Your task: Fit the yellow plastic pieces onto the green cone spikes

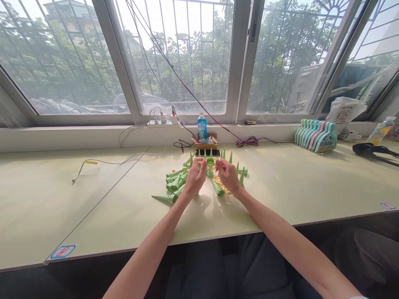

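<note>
My left hand and my right hand hover close together over a pile of green plastic cone spikes on the pale table. Between the hands stands one green cone piece, upright. The left hand's fingers curl toward it and the fingertips seem to touch it. The right hand's fingers are bent in a pinch, and what they hold is too small to make out. Small yellow parts lie under the right hand. More green cones stand upright behind.
A blue bottle and a small cardboard box sit at the back by the window sill. Cables run along the sill. Coloured hangers stand at right, a black strap beyond. A white cable lies at left.
</note>
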Demonstrator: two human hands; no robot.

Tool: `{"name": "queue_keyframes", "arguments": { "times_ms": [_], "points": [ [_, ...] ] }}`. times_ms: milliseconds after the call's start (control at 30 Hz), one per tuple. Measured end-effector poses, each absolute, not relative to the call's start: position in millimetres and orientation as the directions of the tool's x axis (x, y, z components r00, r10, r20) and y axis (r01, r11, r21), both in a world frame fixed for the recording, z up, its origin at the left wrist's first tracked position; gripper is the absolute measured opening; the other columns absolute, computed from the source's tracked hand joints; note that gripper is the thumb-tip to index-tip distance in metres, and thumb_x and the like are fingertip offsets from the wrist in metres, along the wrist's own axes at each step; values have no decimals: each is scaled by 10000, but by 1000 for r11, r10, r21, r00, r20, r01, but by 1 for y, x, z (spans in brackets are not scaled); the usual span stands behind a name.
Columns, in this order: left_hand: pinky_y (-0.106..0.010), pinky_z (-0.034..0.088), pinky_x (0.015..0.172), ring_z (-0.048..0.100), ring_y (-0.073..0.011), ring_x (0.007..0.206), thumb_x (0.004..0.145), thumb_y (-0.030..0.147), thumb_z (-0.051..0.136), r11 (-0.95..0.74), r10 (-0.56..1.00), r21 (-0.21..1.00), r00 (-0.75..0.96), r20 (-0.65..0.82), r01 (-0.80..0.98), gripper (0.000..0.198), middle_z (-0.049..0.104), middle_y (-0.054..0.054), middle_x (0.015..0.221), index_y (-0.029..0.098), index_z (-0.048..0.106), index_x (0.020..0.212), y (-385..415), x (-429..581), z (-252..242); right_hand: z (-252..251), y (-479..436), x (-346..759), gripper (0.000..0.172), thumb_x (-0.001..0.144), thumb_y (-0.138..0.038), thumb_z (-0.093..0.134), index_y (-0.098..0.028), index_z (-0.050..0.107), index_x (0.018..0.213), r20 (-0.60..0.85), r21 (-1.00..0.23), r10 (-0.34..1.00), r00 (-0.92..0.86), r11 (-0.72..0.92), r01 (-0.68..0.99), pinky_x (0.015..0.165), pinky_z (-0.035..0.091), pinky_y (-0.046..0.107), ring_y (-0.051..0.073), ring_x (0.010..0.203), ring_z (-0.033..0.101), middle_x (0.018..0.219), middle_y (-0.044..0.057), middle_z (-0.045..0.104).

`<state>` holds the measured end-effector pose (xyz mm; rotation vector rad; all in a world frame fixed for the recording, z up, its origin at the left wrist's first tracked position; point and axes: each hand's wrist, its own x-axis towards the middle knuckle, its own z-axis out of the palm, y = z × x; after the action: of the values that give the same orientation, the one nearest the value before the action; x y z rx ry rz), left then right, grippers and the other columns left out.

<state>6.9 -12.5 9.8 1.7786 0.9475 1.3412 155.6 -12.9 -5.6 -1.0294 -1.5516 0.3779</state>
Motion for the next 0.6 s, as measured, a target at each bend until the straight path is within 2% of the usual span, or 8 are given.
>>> {"name": "queue_keyframes", "arguments": {
  "times_ms": [100, 267, 367, 600],
  "points": [
    [-181, 287, 325, 426, -70, 381, 925, 598, 379, -347, 918, 937, 215, 333, 30, 407, 524, 28, 672, 205, 451, 1007, -14, 7, 14, -5, -13, 156, 460, 972, -539, 356, -203, 451, 673, 652, -690, 758, 13, 587, 423, 547, 345, 249, 117, 533, 424, 621, -7, 499],
    [-194, 316, 340, 461, -98, 405, 908, 507, 456, -191, 934, 978, 292, 206, -81, 312, 527, 23, 606, 197, 471, 937, -17, 5, 19, -7, -14, 155, 451, 976, -520, 347, -199, 476, 688, 665, -646, 743, -76, 622, 442, 588, 358, 251, 127, 592, 441, 662, 9, 524],
    [-188, 319, 349, 460, -94, 411, 884, 464, 508, -164, 935, 982, 302, 186, -96, 270, 522, 29, 593, 197, 471, 913, -18, 4, 20, -8, -14, 154, 432, 976, -502, 363, -198, 469, 688, 660, -660, 747, -77, 626, 415, 579, 354, 248, 121, 583, 434, 657, 3, 516],
    [-183, 332, 352, 451, -82, 408, 870, 486, 546, -193, 929, 978, 304, 209, -84, 306, 528, 28, 612, 197, 469, 935, -19, 5, 19, -10, -13, 154, 445, 967, -528, 369, -206, 392, 660, 624, -702, 780, -48, 587, 403, 524, 306, 251, 103, 515, 357, 599, -28, 431]
  ]
}}
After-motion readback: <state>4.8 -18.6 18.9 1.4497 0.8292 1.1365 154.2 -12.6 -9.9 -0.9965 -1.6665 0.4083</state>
